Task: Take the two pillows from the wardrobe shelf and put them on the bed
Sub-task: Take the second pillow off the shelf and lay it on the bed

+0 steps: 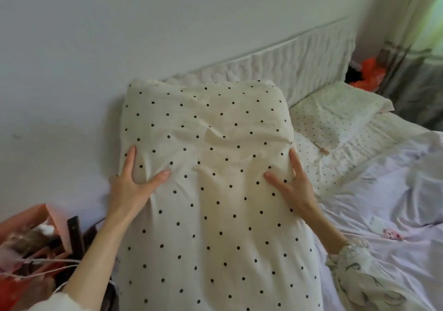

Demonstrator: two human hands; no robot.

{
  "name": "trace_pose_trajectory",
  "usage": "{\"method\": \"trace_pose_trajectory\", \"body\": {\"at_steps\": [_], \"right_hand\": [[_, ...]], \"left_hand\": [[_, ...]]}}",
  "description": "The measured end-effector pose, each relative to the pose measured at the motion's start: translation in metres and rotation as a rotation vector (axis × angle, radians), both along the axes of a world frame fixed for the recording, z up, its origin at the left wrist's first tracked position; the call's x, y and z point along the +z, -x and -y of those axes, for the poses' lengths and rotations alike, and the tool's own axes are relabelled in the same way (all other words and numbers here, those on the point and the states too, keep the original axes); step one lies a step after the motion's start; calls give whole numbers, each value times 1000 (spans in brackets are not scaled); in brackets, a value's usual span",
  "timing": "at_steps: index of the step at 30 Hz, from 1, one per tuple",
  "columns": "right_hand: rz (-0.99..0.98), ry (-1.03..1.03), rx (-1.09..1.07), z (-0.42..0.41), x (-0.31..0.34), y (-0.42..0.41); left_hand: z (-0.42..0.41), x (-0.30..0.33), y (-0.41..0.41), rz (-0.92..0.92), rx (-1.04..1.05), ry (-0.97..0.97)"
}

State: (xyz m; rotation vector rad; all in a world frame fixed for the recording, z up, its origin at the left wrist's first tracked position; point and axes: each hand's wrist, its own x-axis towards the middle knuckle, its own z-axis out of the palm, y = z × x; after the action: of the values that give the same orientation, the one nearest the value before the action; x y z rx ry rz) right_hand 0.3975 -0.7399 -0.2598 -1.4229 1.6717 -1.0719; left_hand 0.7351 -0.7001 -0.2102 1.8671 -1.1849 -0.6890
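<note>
Both hands, left hand, right hand, fingers clamped on dotted pillow, above bed

1. The dotted pillow runs out of the picture at the bottom edge, so its near end is not seen.
2. It covers the head end of the bed beneath it and part of the white headboard.
3. The left hand has its fingers tucked behind the pillow's side; only the thumb and one finger show.
4. The second pillow, at the bed's far corner, is partly hidden behind the first.
5. The heap in the pink box at the lower left is blurred and cut off.
6. The orange thing past the bed is too blurred to name.
</note>
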Motion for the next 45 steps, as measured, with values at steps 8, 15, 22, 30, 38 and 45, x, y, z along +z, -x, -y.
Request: {"method": "trace_pose_trajectory", "body": {"at_steps": [8, 15, 22, 30, 38, 45], "right_hand": [[144, -17, -193, 107, -23, 53], [245, -22, -382, 172, -47, 105], [303, -74, -565, 202, -78, 138], [267, -200, -752, 243, -138, 157], [165, -304, -831, 304, -234, 177], [149, -491, -745, 308, -311, 186]], "left_hand": [[175, -8, 56, 33, -175, -15], [310, -1, 130, 162, -390, -51], [420, -16, 203, 252, -626, -68], [528, -99, 276, 258, -867, -198], [613, -219, 319, 353, -936, -306], [643, -325, 322, 486, -929, -447]]}}
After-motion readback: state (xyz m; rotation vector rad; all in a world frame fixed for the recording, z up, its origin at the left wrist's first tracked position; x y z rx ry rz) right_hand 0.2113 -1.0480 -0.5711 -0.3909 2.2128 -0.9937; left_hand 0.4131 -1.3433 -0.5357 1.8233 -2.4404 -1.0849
